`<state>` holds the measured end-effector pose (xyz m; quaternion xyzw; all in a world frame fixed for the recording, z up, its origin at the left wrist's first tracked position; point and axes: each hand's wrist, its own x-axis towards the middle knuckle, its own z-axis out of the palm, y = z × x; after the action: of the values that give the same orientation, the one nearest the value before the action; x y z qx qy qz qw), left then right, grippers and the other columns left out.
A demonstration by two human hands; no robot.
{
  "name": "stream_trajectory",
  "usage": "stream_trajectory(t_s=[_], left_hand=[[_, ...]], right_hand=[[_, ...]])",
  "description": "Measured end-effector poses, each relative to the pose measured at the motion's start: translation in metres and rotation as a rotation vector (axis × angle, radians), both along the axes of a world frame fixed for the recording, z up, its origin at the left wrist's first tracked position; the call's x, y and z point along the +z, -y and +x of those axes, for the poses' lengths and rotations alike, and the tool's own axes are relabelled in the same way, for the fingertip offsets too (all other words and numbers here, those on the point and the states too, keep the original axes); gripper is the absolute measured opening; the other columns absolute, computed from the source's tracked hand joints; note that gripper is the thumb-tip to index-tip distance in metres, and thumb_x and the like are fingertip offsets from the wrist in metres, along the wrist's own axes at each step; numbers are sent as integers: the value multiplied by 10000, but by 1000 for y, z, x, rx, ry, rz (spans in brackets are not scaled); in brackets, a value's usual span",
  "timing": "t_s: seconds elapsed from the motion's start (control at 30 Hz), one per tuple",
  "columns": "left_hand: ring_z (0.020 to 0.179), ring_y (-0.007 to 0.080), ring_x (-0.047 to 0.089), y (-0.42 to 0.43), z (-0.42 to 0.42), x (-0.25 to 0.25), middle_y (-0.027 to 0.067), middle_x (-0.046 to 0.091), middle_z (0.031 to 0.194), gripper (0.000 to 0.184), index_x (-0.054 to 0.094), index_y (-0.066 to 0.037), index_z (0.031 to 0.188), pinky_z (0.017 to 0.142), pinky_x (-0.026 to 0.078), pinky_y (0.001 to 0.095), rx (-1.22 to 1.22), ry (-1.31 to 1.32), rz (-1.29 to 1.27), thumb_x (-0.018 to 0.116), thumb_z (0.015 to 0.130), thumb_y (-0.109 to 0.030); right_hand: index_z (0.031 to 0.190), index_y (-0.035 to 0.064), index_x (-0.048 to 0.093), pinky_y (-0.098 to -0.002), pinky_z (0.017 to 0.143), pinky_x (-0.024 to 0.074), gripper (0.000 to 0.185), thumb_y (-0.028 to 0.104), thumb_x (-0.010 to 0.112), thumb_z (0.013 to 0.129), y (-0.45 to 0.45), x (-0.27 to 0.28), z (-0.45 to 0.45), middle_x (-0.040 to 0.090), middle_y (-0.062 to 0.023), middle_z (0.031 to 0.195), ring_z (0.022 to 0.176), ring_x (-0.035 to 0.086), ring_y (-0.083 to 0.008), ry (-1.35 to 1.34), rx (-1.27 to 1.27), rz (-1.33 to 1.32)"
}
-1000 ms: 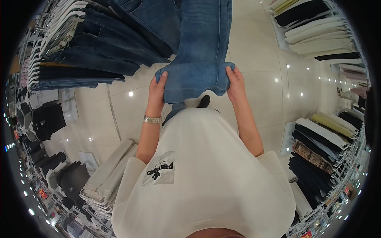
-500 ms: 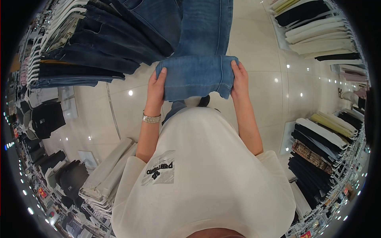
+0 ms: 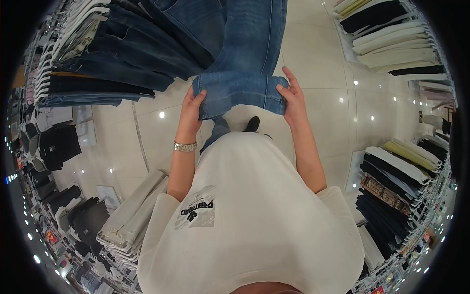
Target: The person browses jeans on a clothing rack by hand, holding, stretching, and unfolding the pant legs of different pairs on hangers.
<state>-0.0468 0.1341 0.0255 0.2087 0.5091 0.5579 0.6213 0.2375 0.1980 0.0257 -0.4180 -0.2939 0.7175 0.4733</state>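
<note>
A pair of blue jeans reaches down from the top of the view, its lower end folded up into a band between my hands. My left hand grips the left edge of this folded end, thumb on top and fingers mostly hidden behind the denim. At the right edge, my right hand pinches the cloth with its thumb on the front. One finger of that hand stretches out past the fabric. Below the sagging denim, a black shoe shows on the floor.
Dark jeans hang on white hangers at the upper left. Beige trousers hang at the lower left. Racks of light trousers and dark trousers line the right side. Pale tiles cover the floor.
The folded denim's lower edge has risen and now sags in the middle, uncovering the shoe. My right hand has shifted its grip, with a finger lifted away from the cloth.
</note>
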Motion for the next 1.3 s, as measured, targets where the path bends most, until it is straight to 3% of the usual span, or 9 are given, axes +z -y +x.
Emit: stream_trajectory(t_s=[0.27, 0.37, 0.47, 0.67, 0.87, 1.0, 1.1, 1.2, 1.3], left_hand=[[1100, 182, 620, 4, -5, -6, 137, 608, 1250, 452, 448, 23, 1398, 922, 508, 282, 93, -135, 39, 532, 962, -61], [1082, 171, 625, 10, -16, -13, 141, 604, 1248, 443, 464, 21, 1393, 901, 519, 272, 18, -83, 19, 523, 963, -66], [1063, 168, 631, 13, -23, -16, 136, 604, 1238, 429, 486, 16, 1382, 901, 531, 292, -41, 52, 18, 512, 965, -80], [1074, 193, 625, 17, -8, 1, 111, 609, 1213, 511, 410, 23, 1426, 992, 505, 366, -13, 279, 43, 529, 944, -98], [1113, 213, 604, 17, -10, -15, 115, 589, 1243, 612, 336, 18, 1467, 1044, 474, 393, 8, 363, 81, 561, 903, -64], [1147, 208, 599, 16, -14, -25, 89, 599, 1252, 657, 301, 1, 1486, 1102, 420, 459, -55, 431, 174, 509, 863, 37], [1134, 196, 610, 13, -2, -7, 94, 616, 1228, 657, 296, 1, 1492, 1091, 436, 430, -19, 262, 52, 509, 871, 27], [1094, 198, 638, 11, -1, -15, 100, 658, 1157, 463, 442, 2, 1372, 987, 511, 382, -50, 123, 45, 529, 919, -30], [912, 179, 683, 8, -3, -18, 71, 695, 953, 181, 565, -33, 1119, 806, 557, 317, -88, -40, -84, 569, 974, -141]], right_hand=[[1326, -6, 555, -249, 814, 521, 432, 30, 573, 896, -2, -10, 8, 659, -67, 1043, 897, 641, -114, 83, 122, -109], [1279, -32, 587, -221, 728, 521, 392, 29, 524, 897, 0, -18, 9, 664, -63, 952, 795, 638, -96, 16, 79, -162], [1297, -67, 552, -258, 777, 539, 435, 39, 465, 884, -2, -40, 21, 670, -104, 1011, 859, 659, -136, -121, 106, -180], [1380, -92, 427, -334, 866, 563, 522, 45, 414, 877, 0, -18, 14, 659, -167, 1114, 939, 683, -219, -383, 88, -300], [1403, -89, 389, -338, 861, 573, 554, 37, 410, 864, -4, -45, 19, 632, -155, 1171, 945, 675, -188, -554, 159, -243], [1408, -76, 390, -332, 855, 574, 563, -24, 426, 849, -5, -54, 18, 634, -135, 1172, 934, 673, -182, -453, 114, -176], [1388, -59, 428, -319, 843, 572, 517, -16, 480, 876, -2, -40, 8, 639, -118, 1153, 915, 671, -179, -316, 48, -140], [1302, -37, 515, -310, 823, 565, 405, 65, 566, 914, -2, -27, -1, 652, -102, 1082, 875, 665, -169, -119, -27, -186], [1160, -9, 604, -303, 775, 560, 275, 164, 609, 946, -2, -47, 6, 668, -90, 992, 823, 660, -156, 28, -12, -184]])
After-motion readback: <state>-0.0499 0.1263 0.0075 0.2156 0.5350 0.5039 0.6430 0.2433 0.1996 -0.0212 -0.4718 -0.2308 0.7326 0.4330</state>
